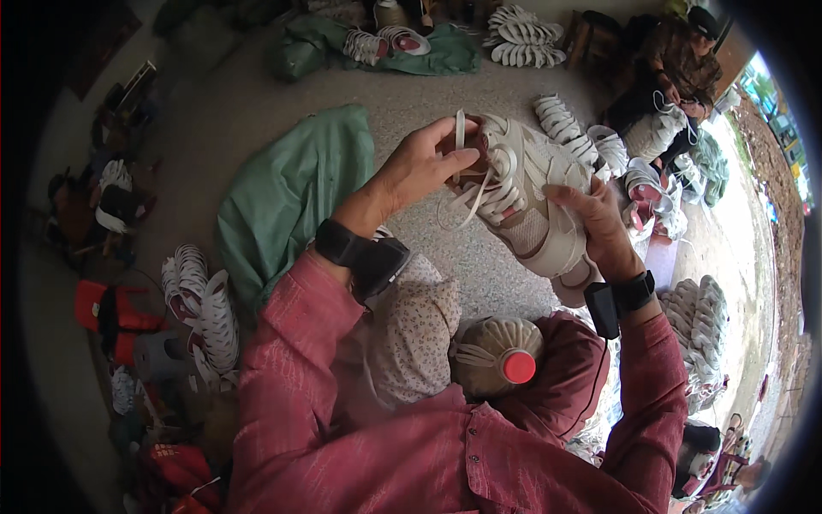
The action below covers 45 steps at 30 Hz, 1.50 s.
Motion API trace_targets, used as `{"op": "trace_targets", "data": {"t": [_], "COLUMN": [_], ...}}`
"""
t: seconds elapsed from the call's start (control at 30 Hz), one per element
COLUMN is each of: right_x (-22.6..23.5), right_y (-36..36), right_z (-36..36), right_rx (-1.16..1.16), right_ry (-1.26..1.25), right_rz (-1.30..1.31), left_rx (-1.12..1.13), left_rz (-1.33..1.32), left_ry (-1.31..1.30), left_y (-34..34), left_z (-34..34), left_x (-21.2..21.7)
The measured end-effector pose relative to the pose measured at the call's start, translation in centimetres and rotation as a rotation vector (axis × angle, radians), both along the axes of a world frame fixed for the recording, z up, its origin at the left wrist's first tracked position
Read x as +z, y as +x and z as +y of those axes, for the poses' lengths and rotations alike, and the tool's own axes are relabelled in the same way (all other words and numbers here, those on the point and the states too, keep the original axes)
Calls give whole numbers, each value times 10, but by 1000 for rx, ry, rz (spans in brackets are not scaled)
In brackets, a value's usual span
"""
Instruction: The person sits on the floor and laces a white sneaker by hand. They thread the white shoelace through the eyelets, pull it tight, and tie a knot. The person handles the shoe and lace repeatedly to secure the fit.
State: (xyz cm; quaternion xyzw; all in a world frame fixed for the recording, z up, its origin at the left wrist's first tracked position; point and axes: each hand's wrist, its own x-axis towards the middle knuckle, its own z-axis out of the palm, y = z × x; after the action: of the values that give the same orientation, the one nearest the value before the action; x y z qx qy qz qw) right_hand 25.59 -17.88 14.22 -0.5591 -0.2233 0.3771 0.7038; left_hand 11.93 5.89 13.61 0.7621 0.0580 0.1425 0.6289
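Note:
A cream and beige sneaker (535, 176) is raised in front of me, tilted with its toe low and to the right. My right hand (595, 224) grips it around the side near the toe, thumb on the upper. At the shoe's collar, my left hand (435, 158) has thumb and fingers closed on the white shoelace (460, 130). One lace loop hangs below that hand. The lacing runs over the tongue, and some fingertips are hidden behind the shoe.
Below the shoe, a bottle with a red cap (518, 367) stands between my legs. A green sheet (295, 193) lies to the left. Rows of shoes (205, 313) flank me. Another person (681, 73) sits at the far right, handling a shoe.

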Motion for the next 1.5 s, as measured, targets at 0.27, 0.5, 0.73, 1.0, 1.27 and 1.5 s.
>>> {"op": "trace_targets", "data": {"t": [0.27, 0.5, 0.73, 1.0, 1.27, 1.5], "right_x": [-231, -342, -420, -326, -195, -163], "right_y": [66, 49, 20, 22, 30, -29], "right_z": [38, 60, 18, -29, -102, -189], "right_rx": [81, -116, 73, 580, 542, 218], "right_ry": [-517, -628, -1117, -875, -826, -1057], "right_rz": [133, -54, -206, 57, -446, -743], "left_rx": [246, 463, 786, 833, -259, 341], "left_rz": [472, 681, 651, 332, 640, 538], "left_ry": [57, 129, 246, -8, 400, 600], "left_y": [-117, -176, -143, -150, -338, -224], "left_z": [115, 115, 144, 113, 4, 109], "left_x": [-250, -382, -464, -455, -463, -423]}}
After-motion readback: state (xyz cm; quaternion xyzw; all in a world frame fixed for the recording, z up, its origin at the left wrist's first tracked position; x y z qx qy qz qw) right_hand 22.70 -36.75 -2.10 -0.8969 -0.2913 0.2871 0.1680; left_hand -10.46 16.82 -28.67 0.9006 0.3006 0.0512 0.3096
